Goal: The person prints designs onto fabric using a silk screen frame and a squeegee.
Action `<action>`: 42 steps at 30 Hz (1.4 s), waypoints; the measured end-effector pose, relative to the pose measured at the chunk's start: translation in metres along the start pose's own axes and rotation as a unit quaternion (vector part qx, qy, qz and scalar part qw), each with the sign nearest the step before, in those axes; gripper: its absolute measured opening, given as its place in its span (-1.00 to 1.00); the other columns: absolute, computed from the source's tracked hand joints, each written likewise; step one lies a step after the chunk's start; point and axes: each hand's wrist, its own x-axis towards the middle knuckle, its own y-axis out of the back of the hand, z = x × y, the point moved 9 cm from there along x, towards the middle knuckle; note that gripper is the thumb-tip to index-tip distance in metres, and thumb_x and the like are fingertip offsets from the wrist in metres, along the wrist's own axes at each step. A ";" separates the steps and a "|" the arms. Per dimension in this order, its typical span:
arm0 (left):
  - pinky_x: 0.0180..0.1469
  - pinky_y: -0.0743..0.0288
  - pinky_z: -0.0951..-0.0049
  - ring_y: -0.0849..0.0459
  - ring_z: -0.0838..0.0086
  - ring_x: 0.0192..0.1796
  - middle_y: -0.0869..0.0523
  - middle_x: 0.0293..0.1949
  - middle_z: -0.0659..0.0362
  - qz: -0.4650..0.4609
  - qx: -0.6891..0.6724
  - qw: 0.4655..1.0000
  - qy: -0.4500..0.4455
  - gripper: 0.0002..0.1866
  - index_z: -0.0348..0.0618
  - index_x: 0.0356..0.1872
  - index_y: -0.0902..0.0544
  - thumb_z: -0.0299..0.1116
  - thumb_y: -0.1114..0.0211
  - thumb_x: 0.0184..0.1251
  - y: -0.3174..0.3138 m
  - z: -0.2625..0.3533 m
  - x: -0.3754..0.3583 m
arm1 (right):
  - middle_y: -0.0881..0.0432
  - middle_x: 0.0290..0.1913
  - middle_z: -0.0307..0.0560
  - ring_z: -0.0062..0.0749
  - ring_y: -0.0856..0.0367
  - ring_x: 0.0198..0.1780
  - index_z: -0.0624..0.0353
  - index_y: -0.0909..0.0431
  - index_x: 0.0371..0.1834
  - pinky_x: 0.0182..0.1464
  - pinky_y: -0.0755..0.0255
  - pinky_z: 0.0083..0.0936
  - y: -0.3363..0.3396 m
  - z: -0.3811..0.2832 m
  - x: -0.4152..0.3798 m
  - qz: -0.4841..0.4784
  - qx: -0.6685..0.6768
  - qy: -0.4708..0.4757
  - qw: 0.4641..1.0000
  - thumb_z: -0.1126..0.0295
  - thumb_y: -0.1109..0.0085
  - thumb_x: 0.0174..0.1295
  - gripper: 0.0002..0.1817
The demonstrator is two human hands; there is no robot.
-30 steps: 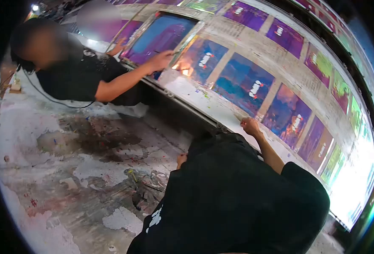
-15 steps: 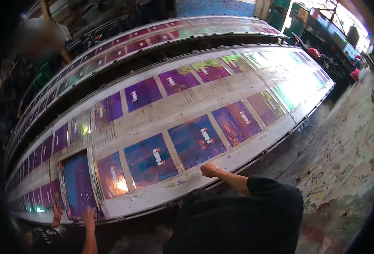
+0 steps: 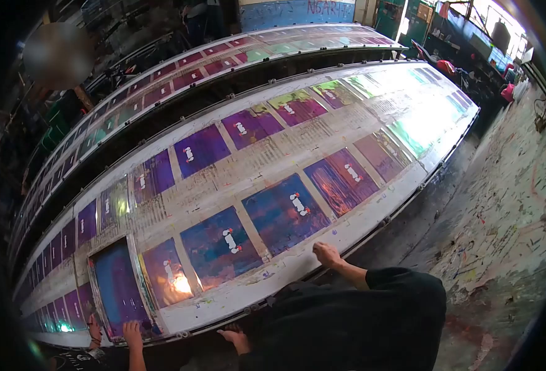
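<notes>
Fingers of the right hand [image 3: 327, 255] curl together above the white near border of the long table [image 3: 266, 282], and whether something small sits inside them cannot be told. Just beyond them lies the blue panel [image 3: 282, 216] with a white and red mark; to their right is the orange-streaked panel [image 3: 341, 180], to their left the teal panel [image 3: 220, 242]. The table's metal rail [image 3: 381, 227] runs just on the body side of these fingers, leaving a narrow strip of bare border around them. Rightward, past the rail, the paint-spotted floor [image 3: 489, 229] gives open room. Fingers of the left hand [image 3: 236, 338] are extended and somewhat apart, low and just outside the rail; contact with it is unclear. Farther left of them, a co-worker's hand [image 3: 133, 332] rests at the near end of the framed screen [image 3: 117, 287], a second co-worker's hand [image 3: 94, 329] beside its corner. Well beyond the right fingers, a dark gap [image 3: 223, 82] separates the table from the far table [image 3: 192, 68].
</notes>
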 end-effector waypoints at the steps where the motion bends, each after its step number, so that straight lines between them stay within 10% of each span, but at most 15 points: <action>1: -0.24 -0.28 0.38 -0.34 0.44 -0.37 -0.42 -0.50 0.26 0.031 -0.176 0.982 0.066 -0.59 -0.05 -0.47 -0.48 -0.01 0.01 0.51 -0.036 -0.054 -0.028 | -0.66 -0.18 0.06 0.09 -0.65 -0.10 0.16 -0.56 -0.21 -0.10 -0.51 -0.06 0.010 0.006 -0.002 0.047 0.005 -0.038 0.998 0.30 -0.14 0.33 -0.84; 5: -0.49 -0.29 0.48 -0.31 0.53 -0.64 -0.36 -0.72 0.34 0.129 -0.300 0.937 0.123 -0.44 0.03 -0.61 -0.44 0.16 0.02 0.56 -0.062 -0.121 -0.042 | -0.65 -0.19 0.02 0.04 -0.67 -0.15 0.13 -0.58 -0.23 -0.15 -0.53 -0.11 0.017 -0.003 -0.005 0.076 -0.022 -0.006 0.997 0.30 -0.20 0.31 -0.85; 23: 0.02 -0.28 0.27 -0.37 0.36 -0.03 -0.45 -0.10 0.19 0.035 0.038 0.998 -0.035 -0.63 -0.04 -0.33 -0.57 -0.05 0.06 0.59 -0.044 -0.019 0.021 | -0.59 -0.23 0.10 0.09 -0.62 -0.14 0.18 -0.50 -0.20 -0.12 -0.50 -0.11 0.026 -0.006 -0.006 0.122 -0.025 -0.025 0.992 0.37 -0.09 0.37 -0.89; 26: 0.10 -0.27 0.24 -0.38 0.33 0.07 -0.47 0.01 0.17 0.105 0.452 0.833 -0.300 -0.64 -0.05 -0.28 -0.59 -0.08 0.06 0.59 0.077 0.199 0.081 | -0.64 -0.25 0.11 0.10 -0.65 -0.19 0.19 -0.52 -0.25 -0.16 -0.50 -0.11 0.027 -0.003 -0.007 0.133 -0.026 -0.051 0.990 0.34 -0.14 0.37 -0.86; 29: 0.19 -0.27 0.20 -0.39 0.31 0.17 -0.49 0.11 0.14 0.118 0.639 0.655 -0.386 -0.66 -0.06 -0.23 -0.61 -0.12 0.07 0.60 0.161 0.332 0.088 | -0.64 -0.26 0.15 0.13 -0.65 -0.17 0.20 -0.49 -0.23 -0.16 -0.50 -0.06 0.028 -0.004 -0.005 0.128 -0.030 -0.049 0.990 0.31 -0.11 0.38 -0.82; 32: 0.27 -0.27 0.17 -0.40 0.28 0.27 -0.50 0.21 0.12 -0.024 0.539 0.741 -0.398 -0.66 -0.07 -0.19 -0.63 -0.15 0.07 0.60 0.168 0.319 0.078 | -0.64 -0.27 0.17 0.16 -0.64 -0.19 0.20 -0.48 -0.25 -0.17 -0.49 -0.03 0.027 -0.004 -0.006 0.121 -0.022 -0.058 0.991 0.26 -0.11 0.39 -0.78; 35: 0.36 -0.27 0.14 -0.41 0.25 0.37 -0.52 0.32 0.09 -0.324 0.145 0.898 -0.259 -0.67 -0.08 -0.14 -0.65 -0.19 0.08 0.61 0.142 0.284 0.071 | -0.63 -0.29 0.19 0.18 -0.64 -0.21 0.20 -0.47 -0.26 -0.17 -0.48 -0.02 0.026 -0.004 -0.004 0.117 -0.030 -0.052 0.991 0.23 -0.11 0.40 -0.75; 38: 0.40 -0.20 0.09 -0.34 0.19 0.41 -0.45 0.37 0.12 -0.430 -0.178 0.885 0.013 -0.67 0.09 -0.18 -0.65 0.04 -0.05 0.46 0.076 0.258 0.037 | -0.64 -0.26 0.20 0.18 -0.63 -0.17 0.21 -0.49 -0.24 -0.15 -0.48 -0.04 0.021 0.003 -0.003 0.095 -0.029 -0.063 0.993 0.24 -0.15 0.39 -0.76; 42: 0.36 -0.20 0.06 -0.38 0.17 0.35 -0.48 0.34 0.12 -0.501 -0.150 0.850 0.061 -0.64 0.11 -0.31 -0.61 0.10 -0.03 0.43 -0.003 0.230 0.040 | -0.64 -0.25 0.18 0.16 -0.63 -0.16 0.20 -0.49 -0.23 -0.15 -0.48 -0.05 0.021 0.000 -0.003 0.077 -0.038 -0.074 0.994 0.23 -0.16 0.39 -0.76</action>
